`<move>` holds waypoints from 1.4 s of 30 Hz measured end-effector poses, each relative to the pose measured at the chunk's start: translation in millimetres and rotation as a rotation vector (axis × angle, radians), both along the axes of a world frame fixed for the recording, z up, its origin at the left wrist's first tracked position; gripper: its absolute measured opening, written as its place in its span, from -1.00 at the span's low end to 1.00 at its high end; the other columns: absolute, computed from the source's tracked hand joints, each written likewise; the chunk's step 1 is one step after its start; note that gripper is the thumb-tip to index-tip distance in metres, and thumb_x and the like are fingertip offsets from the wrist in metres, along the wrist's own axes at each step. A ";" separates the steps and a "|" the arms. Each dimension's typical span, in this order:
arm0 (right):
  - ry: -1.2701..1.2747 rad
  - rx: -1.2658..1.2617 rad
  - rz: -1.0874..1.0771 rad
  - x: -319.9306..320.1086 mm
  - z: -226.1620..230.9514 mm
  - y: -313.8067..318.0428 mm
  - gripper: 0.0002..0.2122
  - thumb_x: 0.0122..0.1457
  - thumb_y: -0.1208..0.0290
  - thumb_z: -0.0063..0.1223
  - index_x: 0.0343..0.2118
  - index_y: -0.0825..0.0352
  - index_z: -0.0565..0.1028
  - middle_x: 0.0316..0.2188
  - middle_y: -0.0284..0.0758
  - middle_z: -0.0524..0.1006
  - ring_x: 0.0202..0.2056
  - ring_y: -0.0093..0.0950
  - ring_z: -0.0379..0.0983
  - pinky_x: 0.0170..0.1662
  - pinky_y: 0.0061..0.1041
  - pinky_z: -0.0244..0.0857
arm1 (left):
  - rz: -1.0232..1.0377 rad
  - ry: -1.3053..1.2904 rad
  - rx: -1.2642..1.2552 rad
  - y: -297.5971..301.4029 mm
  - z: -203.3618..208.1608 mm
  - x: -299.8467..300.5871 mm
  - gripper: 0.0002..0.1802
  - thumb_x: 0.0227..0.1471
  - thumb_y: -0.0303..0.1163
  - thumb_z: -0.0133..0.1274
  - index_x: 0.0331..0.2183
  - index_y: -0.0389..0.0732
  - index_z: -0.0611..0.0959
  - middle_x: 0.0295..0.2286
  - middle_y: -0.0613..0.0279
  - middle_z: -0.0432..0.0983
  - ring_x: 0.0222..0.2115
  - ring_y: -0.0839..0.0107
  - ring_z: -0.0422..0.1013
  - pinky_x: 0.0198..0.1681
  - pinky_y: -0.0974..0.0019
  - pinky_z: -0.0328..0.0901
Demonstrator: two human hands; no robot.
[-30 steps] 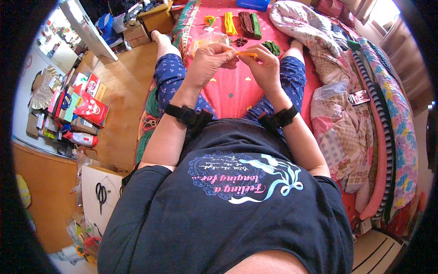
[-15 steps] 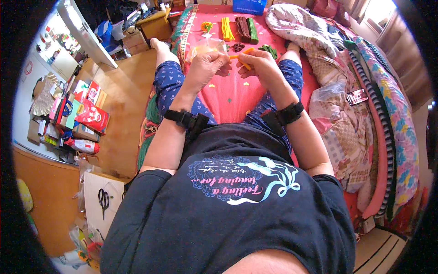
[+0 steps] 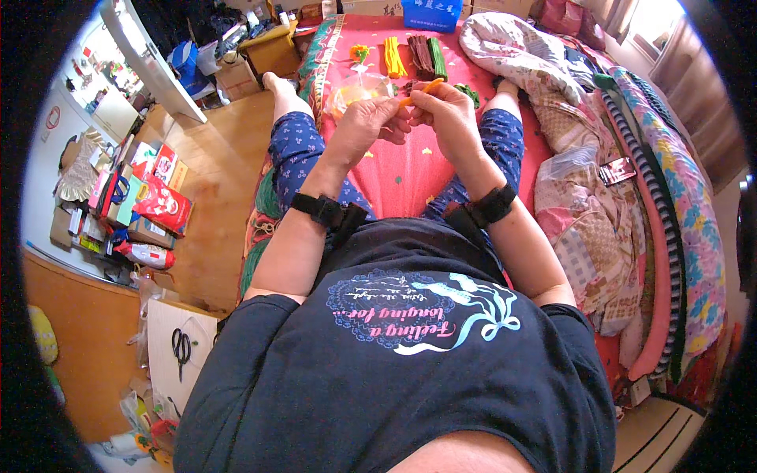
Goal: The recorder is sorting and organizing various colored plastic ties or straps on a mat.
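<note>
My left hand (image 3: 364, 130) and my right hand (image 3: 448, 118) meet over the red bedspread between my outstretched legs. Both pinch a bent orange pipe cleaner (image 3: 426, 87); one end sticks up past my right fingers, and the rest is partly hidden by the fingertips. Just beyond my left hand lies a clear plastic bag (image 3: 339, 98) with yellowish contents. Farther off are bundles of yellow pipe cleaners (image 3: 393, 57), dark brown ones (image 3: 421, 57) and green ones (image 3: 437, 60). A small yellow-orange flower (image 3: 359, 53) lies left of them. Green shaped pieces (image 3: 471, 94) sit beyond my right hand.
A crumpled quilt (image 3: 591, 229) and a phone (image 3: 617, 170) lie along the right. At the far edge of the bed stands a blue bag (image 3: 431, 14). Black scissors (image 3: 181, 351) rest on a white surface at the lower left. Boxes and packages (image 3: 162, 206) crowd the left wall.
My hands have drawn closer together. The orange pipe cleaner's end, which hung below my right fingers, now points up and away to the right.
</note>
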State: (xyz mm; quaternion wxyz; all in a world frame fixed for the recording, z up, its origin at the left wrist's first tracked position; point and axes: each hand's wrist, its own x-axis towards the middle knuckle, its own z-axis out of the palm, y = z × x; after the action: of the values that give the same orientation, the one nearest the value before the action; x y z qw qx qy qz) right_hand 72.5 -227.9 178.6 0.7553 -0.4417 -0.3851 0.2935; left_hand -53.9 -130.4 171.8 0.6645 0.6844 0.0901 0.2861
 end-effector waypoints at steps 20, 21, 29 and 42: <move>-0.054 -0.100 0.098 11.6 -2.1 -2.9 -0.85 0.01 0.44 0.07 -0.44 0.43 0.45 -0.57 -0.34 0.47 -0.61 -0.59 0.39 -0.53 -0.64 0.33 | 0.111 0.007 0.056 -0.5 5.2 -0.3 -0.77 0.02 -0.35 -0.01 -0.44 -0.35 0.56 -0.57 0.21 0.49 -0.61 0.54 0.42 -0.54 0.52 0.37; -0.086 -0.115 0.065 12.2 -3.2 -1.1 -0.85 0.01 0.44 0.07 -0.44 0.43 0.45 -0.58 -0.34 0.46 -0.61 -0.59 0.39 -0.53 -0.65 0.33 | 0.118 0.029 0.094 -1.8 6.0 0.2 -0.78 0.02 -0.36 -0.03 -0.44 -0.35 0.56 -0.57 0.20 0.49 -0.60 0.54 0.42 -0.53 0.52 0.37; 0.026 0.008 0.024 -0.9 -9.3 1.7 -0.86 0.00 0.46 0.07 -0.44 0.45 0.46 -0.58 -0.33 0.48 -0.60 -0.59 0.41 -0.54 -0.64 0.33 | 0.094 0.014 0.072 -6.3 4.3 3.2 -0.79 0.04 -0.37 -0.05 -0.45 -0.34 0.55 -0.57 0.21 0.50 -0.59 0.53 0.43 -0.52 0.49 0.38; -1.000 -0.271 -0.259 7.3 -4.9 -0.6 -0.90 -0.09 0.46 0.00 -0.56 0.36 0.52 -0.65 -0.17 0.48 -0.61 -0.40 0.46 -0.49 -0.43 0.32 | 0.344 -0.212 1.011 7.3 12.7 9.7 -0.87 -0.27 -0.54 0.14 -0.50 -0.24 0.60 -0.49 0.19 0.50 -0.46 0.30 0.40 -0.38 0.40 0.28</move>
State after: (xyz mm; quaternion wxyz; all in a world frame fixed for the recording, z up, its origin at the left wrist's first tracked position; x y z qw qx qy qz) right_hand 79.8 -228.6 173.8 0.4458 -0.6651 -0.5991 -0.0014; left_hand -44.2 -123.1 184.5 0.2016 0.8615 -0.0158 0.4658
